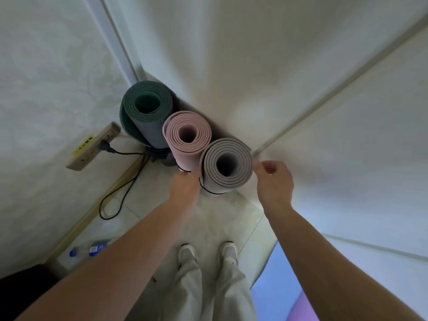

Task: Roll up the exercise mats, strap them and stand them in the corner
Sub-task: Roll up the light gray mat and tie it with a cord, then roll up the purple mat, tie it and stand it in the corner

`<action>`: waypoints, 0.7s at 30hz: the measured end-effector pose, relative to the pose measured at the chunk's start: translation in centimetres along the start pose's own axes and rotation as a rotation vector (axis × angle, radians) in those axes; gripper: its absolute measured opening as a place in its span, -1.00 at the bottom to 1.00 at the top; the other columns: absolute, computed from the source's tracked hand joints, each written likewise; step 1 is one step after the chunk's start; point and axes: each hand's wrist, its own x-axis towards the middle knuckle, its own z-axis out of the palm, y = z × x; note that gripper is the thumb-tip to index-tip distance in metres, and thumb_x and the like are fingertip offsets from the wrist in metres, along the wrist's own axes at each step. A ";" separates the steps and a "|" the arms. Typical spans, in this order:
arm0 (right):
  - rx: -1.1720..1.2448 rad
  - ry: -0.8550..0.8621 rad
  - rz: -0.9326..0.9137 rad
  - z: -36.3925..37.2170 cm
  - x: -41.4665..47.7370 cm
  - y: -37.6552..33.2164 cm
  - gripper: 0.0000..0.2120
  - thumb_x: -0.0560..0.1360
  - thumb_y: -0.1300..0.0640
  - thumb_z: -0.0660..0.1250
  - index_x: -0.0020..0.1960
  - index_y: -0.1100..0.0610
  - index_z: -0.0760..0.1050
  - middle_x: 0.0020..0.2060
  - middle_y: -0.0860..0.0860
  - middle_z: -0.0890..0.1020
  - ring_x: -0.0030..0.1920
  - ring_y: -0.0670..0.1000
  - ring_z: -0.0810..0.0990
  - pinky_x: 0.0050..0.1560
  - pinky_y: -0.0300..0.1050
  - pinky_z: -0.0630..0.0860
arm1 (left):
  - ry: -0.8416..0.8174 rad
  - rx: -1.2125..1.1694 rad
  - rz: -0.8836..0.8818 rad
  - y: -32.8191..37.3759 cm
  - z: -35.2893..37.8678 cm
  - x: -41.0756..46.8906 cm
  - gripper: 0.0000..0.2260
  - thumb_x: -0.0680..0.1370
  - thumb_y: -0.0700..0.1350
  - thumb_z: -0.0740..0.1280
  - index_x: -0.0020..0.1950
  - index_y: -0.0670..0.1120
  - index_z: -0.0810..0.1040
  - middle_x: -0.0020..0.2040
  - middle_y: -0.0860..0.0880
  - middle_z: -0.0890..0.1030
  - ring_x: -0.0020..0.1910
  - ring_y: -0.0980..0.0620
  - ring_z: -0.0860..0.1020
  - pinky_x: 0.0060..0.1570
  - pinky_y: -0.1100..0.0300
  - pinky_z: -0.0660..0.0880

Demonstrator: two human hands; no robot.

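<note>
I steady the grey mat upright beside the pink mat. My left hand is at its left, grip state I cannot tell. My right hand is just right of it, grip loosely curled and empty. Release slowly.

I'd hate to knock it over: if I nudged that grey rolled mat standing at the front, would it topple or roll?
It would probably tip easily: the grey mat stands on end, tall and narrow. Once down it would likely roll, being round. The black strap around it should keep it from uncoiling.
</note>
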 end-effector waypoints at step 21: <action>0.668 0.016 0.119 -31.4 -21.3 -2.5 -0.83 0.57 0.03 0.37 -0.04 0.15 0.57 -0.25 0.01 0.64 -0.38 -0.04 0.55 -0.40 -0.21 0.38 | -0.513 0.284 0.395 6.9 6.5 -36.2 -0.81 0.62 -0.10 0.30 0.14 -0.18 0.57 -0.09 -0.08 0.69 -0.23 -0.03 0.65 -0.22 0.11 0.54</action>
